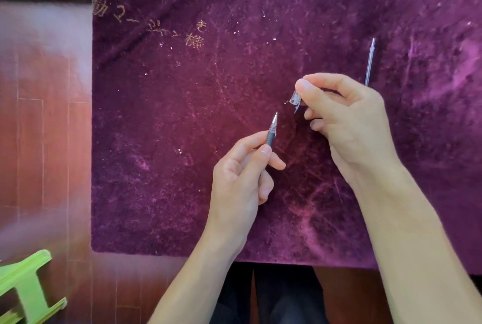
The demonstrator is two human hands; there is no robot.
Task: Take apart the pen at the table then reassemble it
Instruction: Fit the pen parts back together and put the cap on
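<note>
My left hand (pixel 241 175) grips the pen barrel (pixel 271 132) by its dark grip, with the silver tip pointing up and away. My right hand (pixel 344 117) pinches a small clear pen cap (pixel 296 99) between thumb and fingers, just up and right of the barrel tip; the two parts are apart. A thin ink refill (pixel 369 62) lies on the purple cloth behind my right hand, its lower end hidden by my fingers.
A purple velvet cloth (pixel 208 75) with gold embroidered characters covers the table. Red-brown floor shows at the left, with a green plastic stool (pixel 26 287) at the lower left. The table's near edge runs just above my dark trousers.
</note>
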